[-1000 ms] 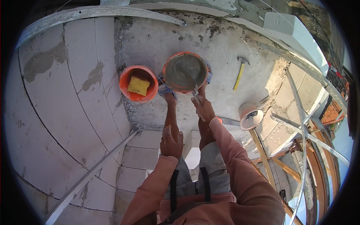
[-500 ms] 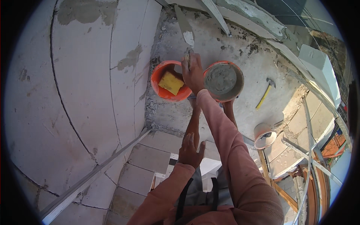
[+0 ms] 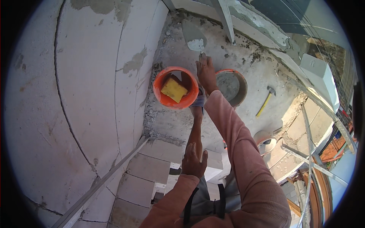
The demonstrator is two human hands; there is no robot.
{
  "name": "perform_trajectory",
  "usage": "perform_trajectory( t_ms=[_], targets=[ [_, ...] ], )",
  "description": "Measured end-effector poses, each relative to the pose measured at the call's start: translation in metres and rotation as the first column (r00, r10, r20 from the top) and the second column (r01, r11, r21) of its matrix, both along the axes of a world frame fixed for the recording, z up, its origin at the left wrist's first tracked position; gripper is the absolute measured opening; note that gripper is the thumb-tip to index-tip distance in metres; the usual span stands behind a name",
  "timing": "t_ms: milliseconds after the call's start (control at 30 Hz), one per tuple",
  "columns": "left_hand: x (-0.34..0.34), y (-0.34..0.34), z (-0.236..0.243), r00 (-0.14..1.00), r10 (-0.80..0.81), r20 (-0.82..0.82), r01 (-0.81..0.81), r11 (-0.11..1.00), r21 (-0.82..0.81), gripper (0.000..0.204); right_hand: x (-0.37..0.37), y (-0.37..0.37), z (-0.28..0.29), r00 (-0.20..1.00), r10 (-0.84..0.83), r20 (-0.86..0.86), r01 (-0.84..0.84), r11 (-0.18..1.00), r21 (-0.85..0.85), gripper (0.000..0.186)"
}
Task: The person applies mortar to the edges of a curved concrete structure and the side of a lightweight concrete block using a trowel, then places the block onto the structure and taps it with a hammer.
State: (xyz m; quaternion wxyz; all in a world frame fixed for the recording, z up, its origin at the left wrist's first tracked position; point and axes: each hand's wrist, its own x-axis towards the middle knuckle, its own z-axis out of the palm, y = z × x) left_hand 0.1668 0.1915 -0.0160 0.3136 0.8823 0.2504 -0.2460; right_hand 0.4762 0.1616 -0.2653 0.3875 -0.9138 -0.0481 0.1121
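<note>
My right hand (image 3: 207, 74) grips a trowel (image 3: 194, 38) by its handle, above and between two buckets, with the blade pointing toward the far wall and a white patch on it. The mortar bucket (image 3: 240, 88), partly hidden behind my right hand and sleeve, holds grey mortar. Just left of it stands an orange bucket (image 3: 176, 103) with a yellow sponge (image 3: 173, 91) inside. My left hand (image 3: 194, 163) is lower down, fingers apart and holding nothing, over my lower leg. A sandal (image 3: 197, 101) on my foot shows beside the orange bucket.
A hammer (image 3: 265, 101) with a yellow handle lies right of the buckets on the concrete floor. A pale block wall (image 3: 87, 95) rises at left, with a metal bar (image 3: 102, 186) along it. A pale container (image 3: 266, 142), metal strips (image 3: 306, 129) and timber stand at lower right.
My right hand has lifted the trowel out of the mortar and swung it up toward the far wall. The view has shifted, so the buckets appear farther right. My left hand remains low.
</note>
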Motion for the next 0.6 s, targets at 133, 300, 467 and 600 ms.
perform_trajectory(
  t_ms=[133, 300, 467, 600],
  targets=[
    [0.007, -0.006, 0.004, 0.998, -0.015, -0.063, 0.013, 1.0, -0.021, 0.067, -0.093, -0.088, 0.07, 0.913, 0.379, 0.149, -0.312, 0.887, -0.341, 0.036],
    [0.017, -0.016, 0.005, 0.994, -0.042, -0.101, 0.039, 0.999, -0.036, 0.066, -0.179, -0.175, 0.156, 0.961, -0.062, -0.268, 0.065, 0.998, 0.002, 0.041],
    [0.023, -0.026, 0.002, 0.99, -0.105, -0.098, 0.109, 0.994, 0.03, 0.067, -0.186, -0.203, 0.105, 0.712, -0.297, -0.636, 0.155, 0.95, -0.27, 0.042],
    [0.028, -0.031, -0.001, 0.986, -0.138, -0.091, 0.143, 0.988, 0.058, 0.067, -0.164, -0.176, 0.025, 0.796, -0.232, -0.558, 0.073, 0.953, -0.293, 0.045]
  ],
)
